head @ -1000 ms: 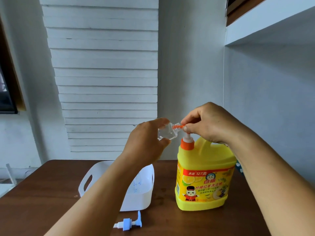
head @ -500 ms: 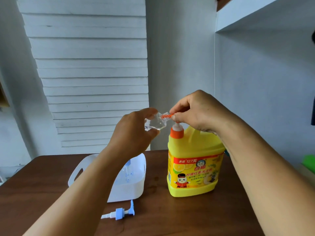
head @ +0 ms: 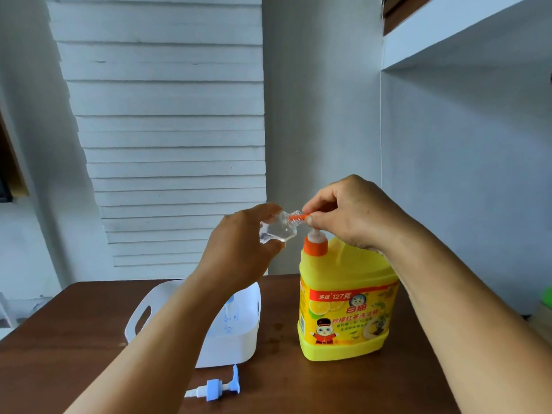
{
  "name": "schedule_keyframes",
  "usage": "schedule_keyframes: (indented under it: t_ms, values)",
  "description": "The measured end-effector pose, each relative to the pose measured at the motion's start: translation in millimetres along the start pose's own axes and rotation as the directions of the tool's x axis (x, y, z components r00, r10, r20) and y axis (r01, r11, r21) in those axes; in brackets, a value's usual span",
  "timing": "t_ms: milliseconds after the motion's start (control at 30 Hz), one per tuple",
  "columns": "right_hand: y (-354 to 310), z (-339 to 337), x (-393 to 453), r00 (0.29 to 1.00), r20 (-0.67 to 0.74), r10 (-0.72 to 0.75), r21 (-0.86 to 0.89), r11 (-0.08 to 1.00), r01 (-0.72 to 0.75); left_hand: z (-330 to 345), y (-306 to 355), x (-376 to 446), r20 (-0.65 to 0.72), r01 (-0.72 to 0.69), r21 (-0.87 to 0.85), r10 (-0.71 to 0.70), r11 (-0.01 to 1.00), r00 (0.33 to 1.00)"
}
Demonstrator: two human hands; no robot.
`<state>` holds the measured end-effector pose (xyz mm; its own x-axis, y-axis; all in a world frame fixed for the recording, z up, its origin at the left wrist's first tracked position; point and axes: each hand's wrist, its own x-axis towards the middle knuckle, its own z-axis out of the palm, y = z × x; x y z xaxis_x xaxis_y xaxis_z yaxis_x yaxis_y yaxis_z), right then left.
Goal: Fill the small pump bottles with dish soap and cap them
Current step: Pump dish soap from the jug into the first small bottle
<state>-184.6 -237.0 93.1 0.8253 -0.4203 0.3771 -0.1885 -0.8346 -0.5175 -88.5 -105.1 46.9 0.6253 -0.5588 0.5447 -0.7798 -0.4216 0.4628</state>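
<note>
Still as before — left hand (head: 239, 249) gripping small bottle (head: 276, 231), right-hand fingers (head: 321, 204) pinching orange spout (head: 298, 217).

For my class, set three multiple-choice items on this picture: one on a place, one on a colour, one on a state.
1. Where does the loose pump cap lie?
A. In the white basket
B. On the table, in front of the white basket
C. On the yellow jug

2. What colour is the collar of the soap jug's pump?
A. Orange
B. Green
C. Black

3. How does the small clear bottle stand?
A. Upright on the table
B. Capped in the basket
C. Held in the left hand, mouth at the nozzle

Key: 1 B, the cap rests on bare wood before the basket; 2 A, the collar is orange; 3 C, the left hand holds it against the orange nozzle that the right hand presses.
</note>
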Motion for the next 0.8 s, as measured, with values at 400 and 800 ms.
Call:
schedule_keyframes:
  t_ms: [400, 800]
  values:
    - [-5, -9, 4, 1.0, 0.028, 0.0, -0.013, 1.0, 0.0, -3, 1, 1, -0.002, -0.017, -0.015, 0.017, 1.0, 1.0]
    - [-1, 2, -4, 0.999, 0.029, 0.034, -0.016, 0.999, -0.034, 3, -4, -4, 0.027, 0.005, 0.002, -0.005, 1.0, 1.0]
